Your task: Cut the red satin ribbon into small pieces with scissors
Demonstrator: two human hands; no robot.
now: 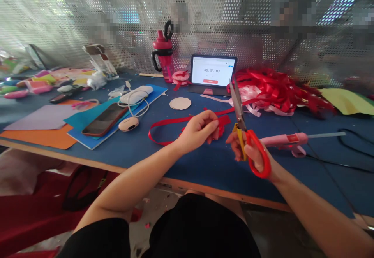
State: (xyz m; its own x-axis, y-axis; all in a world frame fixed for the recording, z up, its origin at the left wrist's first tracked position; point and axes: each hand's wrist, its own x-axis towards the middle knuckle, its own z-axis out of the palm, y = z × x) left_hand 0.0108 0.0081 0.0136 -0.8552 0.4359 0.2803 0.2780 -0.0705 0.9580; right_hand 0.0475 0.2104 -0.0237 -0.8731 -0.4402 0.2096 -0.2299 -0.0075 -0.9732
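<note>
Red ribbon (169,121) partly hidden, green sheet (347,100) cut off, perforated panel (239,9) blurred in patches

"What are you holding?"

"My left fingers (212,126) pinch a bunched piece of red ribbon (223,123), just above the blue tabletop (204,172). My right fingers (233,143) are through the handles of the scissors (241,121), one red, one yellow. The blades stand slightly parted, pointing away from me."

"And around you?"

"A pink glue gun (283,139) lies just right of the scissors. Beyond my left fingers there's a pale disc (180,103)."

"Further back?"

"A tablet (214,71) reading 00:03:03, between a pink bottle (163,57) and a ribbon heap (274,90). Over on my left, a phone (105,120) rests on blue folders (159,90)."
</note>
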